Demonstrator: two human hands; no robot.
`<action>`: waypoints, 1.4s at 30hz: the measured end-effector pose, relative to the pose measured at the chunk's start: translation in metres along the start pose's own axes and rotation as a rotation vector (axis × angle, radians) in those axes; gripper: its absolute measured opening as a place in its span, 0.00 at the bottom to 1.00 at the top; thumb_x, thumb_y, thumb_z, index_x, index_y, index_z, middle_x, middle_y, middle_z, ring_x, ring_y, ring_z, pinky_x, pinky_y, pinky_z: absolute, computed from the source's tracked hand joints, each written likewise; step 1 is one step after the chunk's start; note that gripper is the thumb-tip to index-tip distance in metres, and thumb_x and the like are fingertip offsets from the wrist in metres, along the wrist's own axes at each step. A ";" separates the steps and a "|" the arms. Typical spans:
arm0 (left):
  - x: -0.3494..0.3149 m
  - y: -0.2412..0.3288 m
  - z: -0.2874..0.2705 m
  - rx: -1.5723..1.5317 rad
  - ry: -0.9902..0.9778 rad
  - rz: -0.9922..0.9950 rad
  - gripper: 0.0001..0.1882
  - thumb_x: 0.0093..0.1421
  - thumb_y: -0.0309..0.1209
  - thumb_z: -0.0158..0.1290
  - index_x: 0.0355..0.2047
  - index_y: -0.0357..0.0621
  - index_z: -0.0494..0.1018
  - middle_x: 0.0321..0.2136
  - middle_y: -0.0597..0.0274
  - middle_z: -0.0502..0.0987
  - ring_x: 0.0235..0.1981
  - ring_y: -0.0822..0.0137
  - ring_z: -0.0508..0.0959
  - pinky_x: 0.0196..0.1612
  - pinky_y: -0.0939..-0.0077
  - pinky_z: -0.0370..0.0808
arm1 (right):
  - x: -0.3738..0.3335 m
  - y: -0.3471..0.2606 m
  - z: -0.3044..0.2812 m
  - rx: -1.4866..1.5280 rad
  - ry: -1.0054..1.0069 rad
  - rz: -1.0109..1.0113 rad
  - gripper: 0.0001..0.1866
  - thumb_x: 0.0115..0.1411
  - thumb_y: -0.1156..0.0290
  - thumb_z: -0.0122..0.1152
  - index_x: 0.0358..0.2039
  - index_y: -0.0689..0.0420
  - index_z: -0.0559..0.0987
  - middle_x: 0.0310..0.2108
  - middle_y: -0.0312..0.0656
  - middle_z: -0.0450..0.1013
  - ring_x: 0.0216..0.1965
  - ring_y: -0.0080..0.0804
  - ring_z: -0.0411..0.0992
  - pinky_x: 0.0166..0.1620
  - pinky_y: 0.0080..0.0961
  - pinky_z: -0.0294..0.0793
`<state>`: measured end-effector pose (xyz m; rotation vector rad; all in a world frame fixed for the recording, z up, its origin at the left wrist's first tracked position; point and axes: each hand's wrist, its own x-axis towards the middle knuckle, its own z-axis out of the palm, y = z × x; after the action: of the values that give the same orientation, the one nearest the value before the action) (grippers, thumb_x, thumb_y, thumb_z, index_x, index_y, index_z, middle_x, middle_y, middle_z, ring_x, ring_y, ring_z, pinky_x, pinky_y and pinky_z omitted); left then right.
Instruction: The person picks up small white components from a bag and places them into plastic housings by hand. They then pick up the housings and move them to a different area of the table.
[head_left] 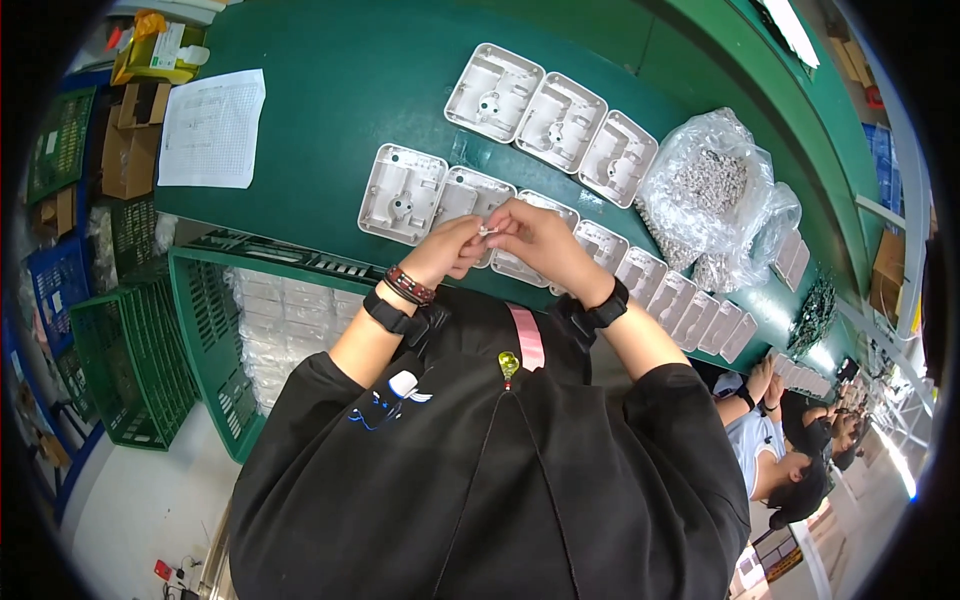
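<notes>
Hands (pixel 448 250) (pixel 545 240) close together over pale housings (pixel 403 193), small white part (pixel 486 231) in a fingertip pinch.

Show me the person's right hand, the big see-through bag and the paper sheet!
Right hand (pixel 543 238), head view: middle of the hand.
See-through bag (pixel 756 188), head view: its crumpled plastic side.
Paper sheet (pixel 212 130), head view: its middle.

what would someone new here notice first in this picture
Most likely the pale plastic housings on the green workbench: three in a back row, and a longer row curving along the near edge toward the right. Near the centre, the person's left grip and right grip meet over that nearer row, a small whitish part between them. Right of the rows sits a clear plastic bag full of small pieces.
</notes>
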<state>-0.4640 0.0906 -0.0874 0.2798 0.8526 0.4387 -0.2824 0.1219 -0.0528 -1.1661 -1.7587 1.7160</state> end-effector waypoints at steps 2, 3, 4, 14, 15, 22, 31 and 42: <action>-0.002 0.005 -0.004 -0.047 -0.002 0.018 0.12 0.62 0.40 0.37 0.28 0.47 0.63 0.14 0.75 0.60 0.12 0.80 0.57 0.14 0.88 0.52 | 0.012 -0.008 -0.005 -0.197 -0.010 -0.179 0.03 0.52 0.76 0.55 0.28 0.58 0.70 0.22 0.35 0.69 0.25 0.24 0.69 0.30 0.22 0.67; -0.004 0.009 -0.005 -0.083 -0.010 0.033 0.11 0.62 0.39 0.39 0.28 0.46 0.63 0.14 0.73 0.61 0.11 0.77 0.60 0.14 0.85 0.55 | 0.018 -0.011 -0.009 -0.393 -0.007 -0.362 0.03 0.51 0.75 0.55 0.27 0.58 0.70 0.21 0.36 0.69 0.24 0.26 0.69 0.29 0.24 0.67; -0.005 0.011 -0.008 -0.119 -0.018 0.049 0.11 0.61 0.38 0.41 0.28 0.46 0.63 0.13 0.71 0.63 0.11 0.74 0.62 0.14 0.83 0.57 | 0.025 -0.010 -0.012 -0.587 -0.005 -0.548 0.04 0.50 0.75 0.56 0.26 0.57 0.71 0.20 0.36 0.68 0.23 0.29 0.69 0.29 0.26 0.67; 0.006 0.008 -0.025 1.264 0.815 0.404 0.11 0.52 0.33 0.51 0.30 0.42 0.63 0.22 0.49 0.74 0.26 0.49 0.74 0.27 0.58 0.70 | 0.094 0.027 -0.016 -1.158 -0.194 -0.742 0.02 0.45 0.71 0.52 0.21 0.53 0.72 0.27 0.33 0.64 0.32 0.26 0.63 0.35 0.21 0.62; 0.008 0.005 -0.026 1.309 0.796 0.389 0.11 0.52 0.32 0.51 0.30 0.41 0.63 0.22 0.49 0.74 0.26 0.49 0.74 0.27 0.59 0.70 | 0.097 0.030 -0.013 -1.189 -0.222 -0.755 0.02 0.45 0.70 0.52 0.20 0.53 0.72 0.28 0.33 0.63 0.33 0.25 0.62 0.35 0.20 0.61; 0.013 -0.002 -0.031 1.307 0.780 0.430 0.11 0.51 0.31 0.51 0.31 0.41 0.62 0.22 0.50 0.73 0.25 0.49 0.74 0.27 0.59 0.69 | 0.101 0.038 -0.005 -1.234 -0.241 -0.781 0.03 0.43 0.69 0.52 0.20 0.53 0.73 0.29 0.31 0.63 0.34 0.23 0.61 0.35 0.20 0.60; 0.012 -0.004 -0.032 1.235 0.767 0.443 0.11 0.52 0.30 0.51 0.31 0.40 0.62 0.22 0.50 0.73 0.26 0.50 0.74 0.27 0.59 0.70 | 0.090 0.034 -0.004 -1.149 -0.179 -0.649 0.05 0.46 0.72 0.52 0.24 0.54 0.76 0.39 0.33 0.66 0.42 0.28 0.62 0.43 0.22 0.62; 0.001 0.003 -0.033 1.111 0.798 0.571 0.12 0.53 0.33 0.50 0.34 0.41 0.63 0.23 0.51 0.74 0.26 0.50 0.74 0.27 0.59 0.70 | 0.077 0.017 -0.014 -0.809 -0.027 -0.306 0.09 0.44 0.75 0.52 0.27 0.52 0.79 0.48 0.38 0.63 0.48 0.35 0.60 0.49 0.27 0.61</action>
<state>-0.4898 0.0953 -0.1073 1.4656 1.7709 0.5760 -0.3099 0.1892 -0.0858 -1.0608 -2.5902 0.8433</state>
